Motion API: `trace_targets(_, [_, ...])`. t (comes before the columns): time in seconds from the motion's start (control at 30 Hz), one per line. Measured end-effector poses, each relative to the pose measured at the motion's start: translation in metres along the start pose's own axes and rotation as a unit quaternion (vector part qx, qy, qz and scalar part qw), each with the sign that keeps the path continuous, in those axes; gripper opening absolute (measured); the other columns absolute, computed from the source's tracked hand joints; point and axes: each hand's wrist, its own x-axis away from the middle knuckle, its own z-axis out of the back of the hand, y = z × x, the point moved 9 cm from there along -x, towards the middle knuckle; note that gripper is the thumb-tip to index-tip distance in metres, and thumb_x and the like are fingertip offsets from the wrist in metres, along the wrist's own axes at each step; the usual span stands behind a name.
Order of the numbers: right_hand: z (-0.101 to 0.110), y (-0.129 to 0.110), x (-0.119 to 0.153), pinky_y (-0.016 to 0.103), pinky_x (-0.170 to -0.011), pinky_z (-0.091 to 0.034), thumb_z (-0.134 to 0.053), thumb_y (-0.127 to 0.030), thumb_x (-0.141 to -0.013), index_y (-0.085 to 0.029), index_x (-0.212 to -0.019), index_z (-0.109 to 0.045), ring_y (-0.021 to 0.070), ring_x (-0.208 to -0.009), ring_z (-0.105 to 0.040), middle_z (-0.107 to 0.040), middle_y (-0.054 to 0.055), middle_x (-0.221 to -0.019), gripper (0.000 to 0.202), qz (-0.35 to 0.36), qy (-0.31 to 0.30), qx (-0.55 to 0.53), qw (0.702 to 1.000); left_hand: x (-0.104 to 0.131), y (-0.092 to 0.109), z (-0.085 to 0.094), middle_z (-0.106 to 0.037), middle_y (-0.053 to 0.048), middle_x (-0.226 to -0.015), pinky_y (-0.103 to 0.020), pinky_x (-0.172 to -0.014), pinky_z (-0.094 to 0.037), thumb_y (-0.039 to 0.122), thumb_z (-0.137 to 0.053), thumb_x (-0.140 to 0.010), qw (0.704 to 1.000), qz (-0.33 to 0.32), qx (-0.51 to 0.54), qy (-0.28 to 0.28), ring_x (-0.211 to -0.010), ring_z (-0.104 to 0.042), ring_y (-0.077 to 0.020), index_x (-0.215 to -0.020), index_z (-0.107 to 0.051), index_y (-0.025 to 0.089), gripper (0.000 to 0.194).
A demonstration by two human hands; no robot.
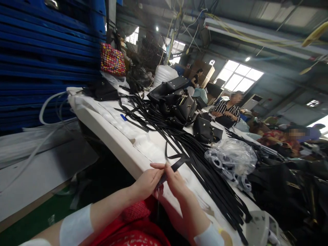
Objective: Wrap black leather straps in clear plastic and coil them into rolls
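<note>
Both hands meet at the table's near edge around one black strap (178,164). My left hand (148,181) has its fingers closed on the strap's near part. My right hand (176,182) pinches the same strap, thumb on top, close beside the left fingers. The strap's far part slants up and right over the white table (102,128). Beyond it, a long bundle of black straps (200,160) runs diagonally across the table. The fingertips under the strap are partly hidden.
Black bags (179,106) are piled behind the straps. A clear plastic bag with white rings (232,159) lies to the right. Near the lower right is a white container (261,227). A person in a striped top (227,109) is across the table.
</note>
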Motion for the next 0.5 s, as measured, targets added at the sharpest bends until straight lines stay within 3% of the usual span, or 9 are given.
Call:
trace_targets(0.07, [0.003, 0.004, 0.002, 0.038, -0.088, -0.048, -0.061, -0.058, -0.083, -0.019, -0.097, -0.075, 0.0204, -0.081, -0.065, -0.072, 0.007, -0.087, 0.044, -0.01, 0.007, -0.044, 0.999, 0.0, 0.0, -0.002, -0.059, 0.001, -0.049, -0.022, -0.041, -0.043, 0.059, -0.024, -0.096, 1.0, -0.009, -0.002, 0.005, -0.038, -0.054, -0.0126, -0.079, -0.057, 0.017, 0.056])
trace_targets(0.13, [0.028, -0.006, -0.002, 0.034, -0.084, -0.049, -0.073, -0.047, -0.077, -0.018, -0.09, -0.075, 0.0167, -0.072, -0.062, -0.069, 0.003, -0.075, 0.032, 0.005, 0.062, -0.153, 0.986, 0.002, -0.007, -0.008, -0.063, 0.0, -0.054, -0.021, -0.039, -0.04, 0.061, -0.024, -0.096, 1.0, 0.007, -0.006, -0.02, -0.036, -0.053, -0.0117, -0.078, -0.055, 0.018, 0.055])
trace_targets(0.2, [0.061, -0.027, -0.006, 0.03, -0.074, -0.049, -0.078, -0.041, -0.073, -0.017, -0.083, -0.073, 0.0121, -0.06, -0.055, -0.058, -0.003, -0.059, 0.026, 0.028, 0.119, -0.255, 0.959, 0.002, -0.01, -0.012, -0.066, -0.002, -0.057, -0.021, -0.04, -0.041, 0.062, -0.022, -0.095, 0.998, 0.014, -0.035, -0.043, -0.037, -0.054, -0.0116, -0.073, -0.053, 0.019, 0.058])
trace_targets(0.27, [0.083, -0.061, -0.008, 0.027, -0.066, -0.046, -0.078, -0.041, -0.074, -0.017, -0.081, -0.071, 0.0084, -0.05, -0.047, -0.045, -0.008, -0.05, 0.025, 0.06, 0.129, -0.285, 0.948, -0.005, -0.001, -0.012, -0.066, -0.002, -0.055, -0.022, -0.044, -0.044, 0.064, -0.02, -0.094, 0.996, -0.005, -0.073, -0.045, -0.04, -0.057, -0.0125, -0.069, -0.053, 0.018, 0.062])
trace_targets(0.37, [0.087, -0.123, -0.005, 0.028, -0.068, -0.046, -0.074, -0.047, -0.078, -0.016, -0.082, -0.071, 0.0069, -0.046, -0.042, -0.037, -0.009, -0.047, 0.031, 0.127, 0.098, -0.216, 0.963, -0.025, 0.037, -0.012, -0.067, -0.003, -0.056, -0.021, -0.043, -0.042, 0.068, -0.021, -0.092, 0.996, -0.043, -0.067, -0.048, -0.042, -0.059, -0.0132, -0.072, -0.052, 0.018, 0.062])
trace_targets(0.5, [0.067, -0.18, 0.005, 0.031, -0.078, -0.046, -0.064, -0.06, -0.08, -0.013, -0.079, -0.074, 0.0135, -0.064, -0.059, -0.061, 0.001, -0.061, 0.048, 0.2, 0.104, -0.074, 0.972, -0.054, 0.117, -0.013, -0.067, -0.003, -0.056, -0.021, -0.039, -0.041, 0.069, -0.029, -0.09, 0.994, -0.097, 0.036, -0.043, -0.04, -0.058, -0.0141, -0.078, -0.051, 0.018, 0.057])
